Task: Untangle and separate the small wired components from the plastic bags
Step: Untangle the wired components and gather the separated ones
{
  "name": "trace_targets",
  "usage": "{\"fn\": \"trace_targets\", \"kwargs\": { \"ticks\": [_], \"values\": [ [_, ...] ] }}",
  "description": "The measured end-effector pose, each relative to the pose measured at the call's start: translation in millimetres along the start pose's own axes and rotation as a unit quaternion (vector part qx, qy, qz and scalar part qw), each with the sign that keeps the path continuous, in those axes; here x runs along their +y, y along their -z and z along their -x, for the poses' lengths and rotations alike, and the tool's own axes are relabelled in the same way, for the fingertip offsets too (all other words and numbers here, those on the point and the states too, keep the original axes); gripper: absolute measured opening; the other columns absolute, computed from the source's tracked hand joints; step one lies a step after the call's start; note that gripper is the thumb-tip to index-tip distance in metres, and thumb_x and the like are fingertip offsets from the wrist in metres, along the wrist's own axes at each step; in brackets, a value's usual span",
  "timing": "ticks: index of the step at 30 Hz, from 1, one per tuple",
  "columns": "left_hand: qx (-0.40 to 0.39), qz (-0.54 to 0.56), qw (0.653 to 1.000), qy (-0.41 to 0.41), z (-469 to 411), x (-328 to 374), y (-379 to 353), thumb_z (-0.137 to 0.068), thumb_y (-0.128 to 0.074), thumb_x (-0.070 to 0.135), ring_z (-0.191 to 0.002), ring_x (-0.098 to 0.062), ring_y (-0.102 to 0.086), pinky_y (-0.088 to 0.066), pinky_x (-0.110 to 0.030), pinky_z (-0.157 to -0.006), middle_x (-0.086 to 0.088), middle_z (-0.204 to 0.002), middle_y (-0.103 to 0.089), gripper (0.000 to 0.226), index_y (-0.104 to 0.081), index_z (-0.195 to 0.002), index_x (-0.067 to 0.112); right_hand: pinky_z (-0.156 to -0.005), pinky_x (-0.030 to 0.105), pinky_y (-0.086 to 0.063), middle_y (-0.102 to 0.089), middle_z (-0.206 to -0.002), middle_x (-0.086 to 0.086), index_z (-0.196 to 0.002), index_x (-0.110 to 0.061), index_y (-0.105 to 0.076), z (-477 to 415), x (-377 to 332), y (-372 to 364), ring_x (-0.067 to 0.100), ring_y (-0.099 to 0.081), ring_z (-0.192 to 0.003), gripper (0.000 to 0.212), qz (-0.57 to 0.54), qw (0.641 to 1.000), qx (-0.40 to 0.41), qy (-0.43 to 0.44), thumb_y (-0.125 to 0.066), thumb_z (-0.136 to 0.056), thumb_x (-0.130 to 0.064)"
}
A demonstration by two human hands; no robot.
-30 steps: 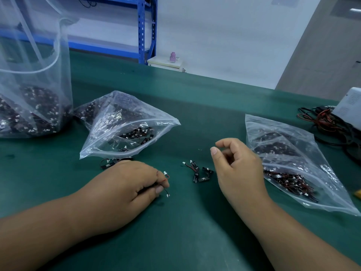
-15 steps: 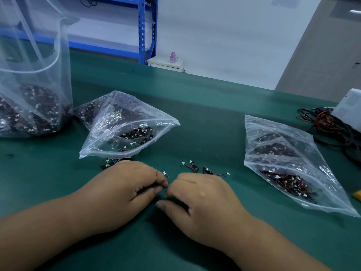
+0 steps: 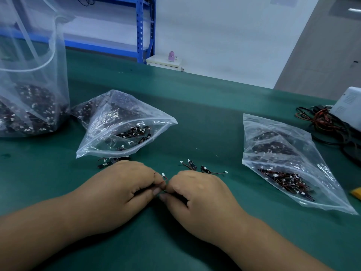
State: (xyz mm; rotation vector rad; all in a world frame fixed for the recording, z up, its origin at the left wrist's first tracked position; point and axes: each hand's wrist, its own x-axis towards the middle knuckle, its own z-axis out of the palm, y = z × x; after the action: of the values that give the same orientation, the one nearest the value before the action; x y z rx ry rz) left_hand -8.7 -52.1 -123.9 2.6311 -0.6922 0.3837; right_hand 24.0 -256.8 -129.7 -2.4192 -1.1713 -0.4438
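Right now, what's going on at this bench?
A person's left hand and right hand pinch a small wired component with a white plug over the green table mat. A few separated components lie beyond the right hand, between the left clear plastic zip bag and the right clear plastic zip bag, both holding more.

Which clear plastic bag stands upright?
The large clear plastic bag at far left; the middle zip bag and right zip bag lie slumped.

The scene is lit evenly by cool, diffuse light from above. Only soft shadows are cast on the green table (image 3: 205, 118). White glare is caught on the right-hand plastic bag (image 3: 289, 163). Straight lines are bowed near the edges, and fine detail is slightly smeared.
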Motion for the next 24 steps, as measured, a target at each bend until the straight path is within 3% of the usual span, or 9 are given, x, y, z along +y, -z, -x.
{"fn": "trace_targets", "kwargs": {
  "ticks": [5,11,16,24],
  "values": [
    [0.006,0.004,1.0,-0.006,-1,4,1,-0.091,-0.052,0.035,-0.08,-0.011,-0.063,-0.054,-0.038,-0.074,0.014,-0.085,-0.067,0.021,-0.07,-0.098,0.029,-0.053,0.042,-0.045,-0.052,-0.066,-0.002,-0.07,-0.015,-0.056,-1,1,0,0.023,-0.049,-0.063,0.019,-0.013,0.999,0.047,-0.024,-0.052,-0.084,-0.028],
    [0.0,0.029,0.999,-0.026,-1,2,4,-0.093,-0.048,0.041,-0.08,0.004,-0.057,-0.043,-0.017,-0.077,0.023,-0.085,-0.064,0.024,-0.069,-0.102,0.032,-0.053,0.04,-0.042,-0.05,-0.063,-0.004,-0.068,-0.015,-0.054,1,7,3,0.019,-0.046,-0.062,0.014,-0.073,0.993,0.083,-0.033,-0.062,-0.079,-0.017],
    [0.003,0.02,0.999,-0.033,-2,1,3,-0.094,-0.047,0.04,-0.073,0.001,-0.052,-0.042,-0.021,-0.073,0.02,-0.076,-0.058,0.017,-0.062,-0.092,0.033,-0.051,0.037,-0.038,-0.044,-0.06,-0.007,-0.065,-0.016,-0.049,1,13,3,0.014,-0.042,-0.06,0.018,-0.118,0.986,0.117,-0.023,-0.062,-0.076,-0.012],
    [0.009,0.026,0.999,-0.038,0,1,1,-0.095,-0.047,0.04,-0.075,0.001,-0.054,-0.042,-0.02,-0.074,0.021,-0.079,-0.059,0.018,-0.063,-0.095,0.033,-0.05,0.036,-0.037,-0.042,-0.058,-0.011,-0.062,-0.019,-0.046,1,22,0,0.013,-0.043,-0.057,0.021,-0.148,0.976,0.152,-0.048,-0.061,-0.074,-0.011]
  ]
}}
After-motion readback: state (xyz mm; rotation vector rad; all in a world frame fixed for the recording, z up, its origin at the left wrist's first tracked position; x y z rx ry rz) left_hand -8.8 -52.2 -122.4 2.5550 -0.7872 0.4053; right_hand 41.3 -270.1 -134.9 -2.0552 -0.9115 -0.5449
